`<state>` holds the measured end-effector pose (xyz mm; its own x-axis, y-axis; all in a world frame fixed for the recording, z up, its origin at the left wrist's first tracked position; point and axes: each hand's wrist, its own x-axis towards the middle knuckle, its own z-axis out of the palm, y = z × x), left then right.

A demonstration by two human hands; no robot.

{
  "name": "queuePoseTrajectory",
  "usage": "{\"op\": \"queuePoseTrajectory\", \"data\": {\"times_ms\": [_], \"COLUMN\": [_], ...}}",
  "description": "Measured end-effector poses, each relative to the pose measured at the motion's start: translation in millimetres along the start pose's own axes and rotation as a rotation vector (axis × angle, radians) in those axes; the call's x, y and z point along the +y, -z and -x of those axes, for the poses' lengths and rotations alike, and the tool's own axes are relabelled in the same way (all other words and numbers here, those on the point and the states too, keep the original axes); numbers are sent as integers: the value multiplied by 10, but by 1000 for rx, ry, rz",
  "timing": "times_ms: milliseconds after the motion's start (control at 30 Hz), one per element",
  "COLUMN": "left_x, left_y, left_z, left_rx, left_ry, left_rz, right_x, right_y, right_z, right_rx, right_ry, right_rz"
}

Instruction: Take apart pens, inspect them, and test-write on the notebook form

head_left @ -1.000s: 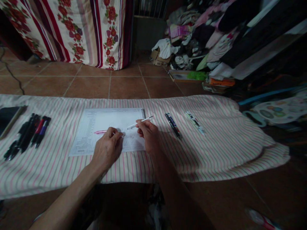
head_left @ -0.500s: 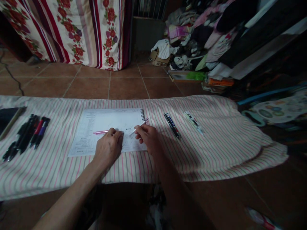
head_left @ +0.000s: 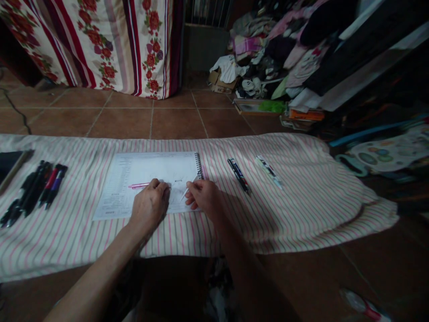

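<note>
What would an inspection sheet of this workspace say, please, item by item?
Surface: striped cloth spread flat, rumpled at its right end.
Job's things: spiral notebook lying open; pink pen on its page; white pen with its tip on the page.
Clutter: row of dark pens at left; dark flat object at the far left edge; blue pen and pale pen to the right of the notebook.
Grippers: left hand curled over the pink pen's end; right hand holds the white pen.
Cables: dark cable on the floor, far left.
Surroundings: tiled floor, floral cloth, heap of clothes.
</note>
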<state>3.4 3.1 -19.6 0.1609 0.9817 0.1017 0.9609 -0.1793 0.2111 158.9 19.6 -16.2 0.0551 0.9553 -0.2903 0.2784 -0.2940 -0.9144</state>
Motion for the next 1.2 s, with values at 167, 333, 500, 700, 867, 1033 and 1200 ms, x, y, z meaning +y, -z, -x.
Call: {"op": "queuePoseTrajectory", "data": {"times_ms": [167,333,500,700,867,1033,1200], "left_x": [43,229,328,321,332,330,239], "left_y": [20,-8,-90,-127,-110,-85,-53], "left_z": [33,139,180,162,156,150,140], "left_rx": [44,17,-49,-36,-30,-33,-11], "left_ry": [-5,-76,-110,-87,-81,-74,-59], "left_rz": [16,97,56,73,86,127,260], "right_x": [22,37,33,56,98,120,73], "right_y": [-42,-48,-26,-46,-54,-70,-64], "right_z": [5,3,9,7,-52,-79,-60], "right_rx": [42,55,94,88,171,221,217], "right_ry": [66,102,154,149,253,275,280], "right_rz": [106,180,265,313,654,836,785]}}
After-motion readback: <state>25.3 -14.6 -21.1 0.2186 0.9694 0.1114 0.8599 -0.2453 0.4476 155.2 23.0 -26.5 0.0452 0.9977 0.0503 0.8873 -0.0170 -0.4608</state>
